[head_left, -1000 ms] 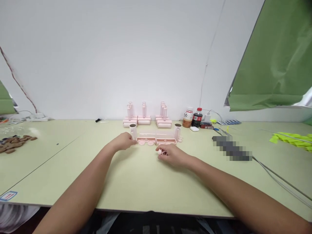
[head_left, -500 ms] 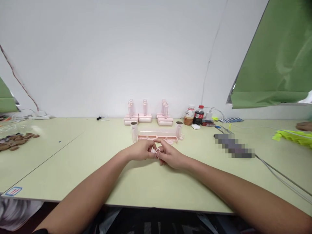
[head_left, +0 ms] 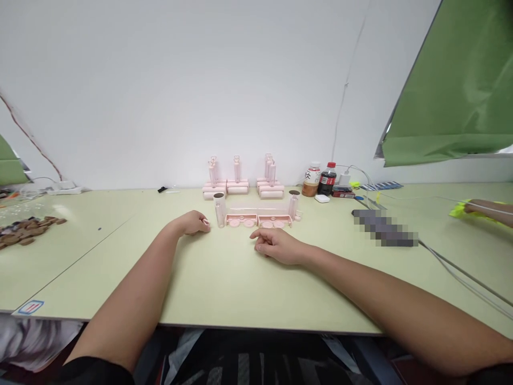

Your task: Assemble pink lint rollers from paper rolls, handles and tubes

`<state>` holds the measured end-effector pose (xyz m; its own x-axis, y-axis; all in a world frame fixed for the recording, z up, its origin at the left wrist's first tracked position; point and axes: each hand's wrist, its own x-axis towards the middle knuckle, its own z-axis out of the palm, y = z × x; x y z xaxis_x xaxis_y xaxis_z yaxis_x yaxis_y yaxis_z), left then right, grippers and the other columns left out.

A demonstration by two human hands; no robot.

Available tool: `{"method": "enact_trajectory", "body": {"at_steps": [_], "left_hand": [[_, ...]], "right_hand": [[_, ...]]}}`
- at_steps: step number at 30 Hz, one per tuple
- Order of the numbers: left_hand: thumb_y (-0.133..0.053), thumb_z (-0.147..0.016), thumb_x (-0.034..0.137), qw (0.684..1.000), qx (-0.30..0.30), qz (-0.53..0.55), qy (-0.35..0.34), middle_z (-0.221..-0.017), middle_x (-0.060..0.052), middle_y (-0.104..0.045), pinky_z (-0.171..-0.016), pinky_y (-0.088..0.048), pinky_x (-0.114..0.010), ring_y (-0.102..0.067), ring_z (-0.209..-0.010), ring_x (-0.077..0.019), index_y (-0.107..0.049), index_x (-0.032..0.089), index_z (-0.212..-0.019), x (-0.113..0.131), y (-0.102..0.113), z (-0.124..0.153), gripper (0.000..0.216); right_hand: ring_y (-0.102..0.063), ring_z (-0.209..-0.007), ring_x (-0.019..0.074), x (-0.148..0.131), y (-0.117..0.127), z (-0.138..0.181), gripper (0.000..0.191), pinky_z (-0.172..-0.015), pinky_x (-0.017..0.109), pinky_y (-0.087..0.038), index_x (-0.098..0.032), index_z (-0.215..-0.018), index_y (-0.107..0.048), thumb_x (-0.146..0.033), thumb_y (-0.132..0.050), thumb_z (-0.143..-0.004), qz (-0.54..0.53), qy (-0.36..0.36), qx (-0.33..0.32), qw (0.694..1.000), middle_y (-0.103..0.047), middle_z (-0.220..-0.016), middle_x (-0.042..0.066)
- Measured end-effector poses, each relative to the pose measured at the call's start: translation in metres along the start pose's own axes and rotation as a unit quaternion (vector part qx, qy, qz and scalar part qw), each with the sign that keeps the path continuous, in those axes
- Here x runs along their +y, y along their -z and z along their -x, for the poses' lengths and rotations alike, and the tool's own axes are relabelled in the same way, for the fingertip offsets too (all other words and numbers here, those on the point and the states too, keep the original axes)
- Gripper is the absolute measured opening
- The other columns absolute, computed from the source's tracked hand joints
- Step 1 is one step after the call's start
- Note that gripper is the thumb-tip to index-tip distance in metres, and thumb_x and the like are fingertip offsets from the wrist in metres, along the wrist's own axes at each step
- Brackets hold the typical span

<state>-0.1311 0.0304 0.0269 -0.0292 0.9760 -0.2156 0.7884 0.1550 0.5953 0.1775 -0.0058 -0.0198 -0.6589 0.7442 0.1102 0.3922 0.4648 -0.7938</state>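
My left hand rests on the pale green table, fingers curled, with a small pink piece showing at its fingertips. It lies just left of a clear tube that stands at the left end of a long pink tray. A second clear tube stands at the tray's right end. Just in front of the tray, my right hand lies knuckles-down with fingers loosely curled and nothing visible in them.
Pink stacked parts with upright tubes line the wall. Two bottles stand to their right, and a blurred dark object and cables lie further right. Brown pieces lie at far left. Another person's arm reaches over yellow-green pieces.
My hands met over a small pink piece half a second ago and have parted. The left hand moved left toward the tube, and the right hand settled on the table. The other person's arm came further in.
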Motion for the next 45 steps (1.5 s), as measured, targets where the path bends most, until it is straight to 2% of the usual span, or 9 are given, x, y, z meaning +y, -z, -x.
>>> {"method": "enact_trajectory", "body": {"at_steps": [4, 9, 15, 19, 25, 30, 35, 40, 45], "left_hand": [[-0.074, -0.056, 0.031, 1.000, 0.016, 0.018, 0.000, -0.056, 0.004, -0.050, -0.045, -0.029, -0.023, -0.042, -0.046, -0.0103, -0.057, 0.020, -0.079, 0.000, -0.018, -0.012, 0.031], [-0.077, -0.055, 0.030, 1.000, 0.014, 0.024, 0.000, -0.065, 0.004, -0.057, -0.046, -0.033, -0.023, -0.047, -0.048, -0.0113, -0.050, 0.021, -0.101, 0.003, -0.021, -0.012, 0.054], [-0.078, -0.057, 0.049, 0.998, 0.064, -0.023, -0.019, -0.091, -0.005, -0.067, -0.053, -0.038, -0.024, -0.062, -0.070, -0.0188, -0.047, 0.021, -0.106, -0.001, -0.029, -0.020, 0.065], [-0.076, -0.059, 0.050, 0.995, 0.090, -0.032, -0.019, -0.100, -0.008, -0.068, -0.059, -0.041, -0.025, -0.066, -0.083, -0.0229, -0.045, 0.021, -0.109, 0.003, -0.034, -0.021, 0.066], [-0.076, -0.062, 0.045, 0.994, 0.099, -0.033, -0.015, -0.103, -0.008, -0.067, -0.061, -0.043, -0.025, -0.066, -0.083, -0.0222, -0.044, 0.020, -0.112, 0.008, -0.034, -0.017, 0.064], [-0.076, -0.062, 0.044, 0.996, 0.085, -0.020, -0.005, -0.098, -0.007, -0.067, -0.056, -0.043, -0.025, -0.064, -0.075, -0.0196, -0.041, 0.019, -0.117, 0.012, -0.030, -0.011, 0.070], [-0.074, -0.063, 0.042, 0.999, 0.041, 0.004, 0.004, -0.072, -0.001, -0.062, -0.050, -0.040, -0.025, -0.058, -0.059, -0.0169, -0.033, 0.016, -0.127, 0.010, -0.023, -0.007, 0.080], [-0.073, -0.059, 0.025, 0.998, 0.015, 0.059, -0.004, -0.076, -0.001, -0.062, -0.056, -0.048, -0.026, -0.059, -0.062, -0.0165, -0.035, 0.017, -0.127, 0.001, -0.015, -0.009, 0.079], [-0.067, -0.057, 0.014, 0.996, 0.016, 0.083, 0.008, -0.075, -0.001, -0.062, -0.055, -0.050, -0.026, -0.060, -0.059, -0.0168, -0.038, 0.017, -0.127, 0.002, -0.014, -0.007, 0.076]], "right_hand": [[-0.057, -0.076, 0.0154, -0.003, 0.000, 0.000, 0.029, -0.072, 0.030, -0.045, -0.018, -0.112, -0.062, -0.025, -0.057, -0.084, 0.023, 0.004, -0.004, 1.000, -0.063, -0.083, 0.001], [-0.059, -0.078, 0.0161, -0.003, 0.001, -0.001, 0.028, -0.075, 0.031, -0.047, -0.018, -0.111, -0.063, -0.025, -0.058, -0.084, 0.023, 0.000, -0.009, 1.000, -0.064, -0.085, 0.002], [-0.061, -0.081, 0.0172, -0.001, 0.001, -0.002, 0.027, -0.075, 0.031, -0.048, -0.019, -0.109, -0.063, -0.025, -0.058, -0.084, 0.024, 0.005, -0.011, 1.000, -0.066, -0.087, 0.003], [-0.061, -0.081, 0.0166, -0.002, 0.001, -0.002, 0.027, -0.075, 0.030, -0.048, -0.018, -0.110, -0.063, -0.024, -0.058, -0.084, 0.023, 0.003, -0.012, 1.000, -0.067, -0.088, 0.003], [-0.061, -0.081, 0.0161, -0.004, 0.002, -0.002, 0.026, -0.075, 0.030, -0.048, -0.017, -0.109, -0.063, -0.021, -0.058, -0.084, 0.020, 0.002, -0.016, 1.000, -0.067, -0.089, 0.003], [-0.060, -0.078, 0.0151, -0.006, 0.003, -0.001, 0.027, -0.073, 0.029, -0.047, -0.017, -0.111, -0.063, -0.023, -0.056, -0.086, 0.028, 0.015, -0.013, 0.999, -0.066, -0.087, 0.003], [-0.061, -0.081, 0.0156, -0.002, 0.003, -0.003, 0.027, -0.075, 0.029, -0.048, -0.018, -0.111, -0.063, -0.022, -0.057, -0.085, 0.024, 0.010, -0.016, 1.000, -0.067, -0.089, 0.003], [-0.061, -0.079, 0.0155, -0.004, 0.001, 0.000, 0.026, -0.072, 0.028, -0.048, -0.018, -0.111, -0.064, -0.024, -0.056, -0.086, 0.030, 0.017, -0.014, 0.999, -0.068, -0.089, 0.003], [-0.061, -0.074, 0.0150, -0.029, 0.021, -0.003, 0.020, -0.067, 0.026, -0.044, -0.019, -0.100, -0.068, -0.022, -0.053, -0.087, 0.144, 0.098, 0.084, 0.981, -0.069, -0.085, 0.003]]}}
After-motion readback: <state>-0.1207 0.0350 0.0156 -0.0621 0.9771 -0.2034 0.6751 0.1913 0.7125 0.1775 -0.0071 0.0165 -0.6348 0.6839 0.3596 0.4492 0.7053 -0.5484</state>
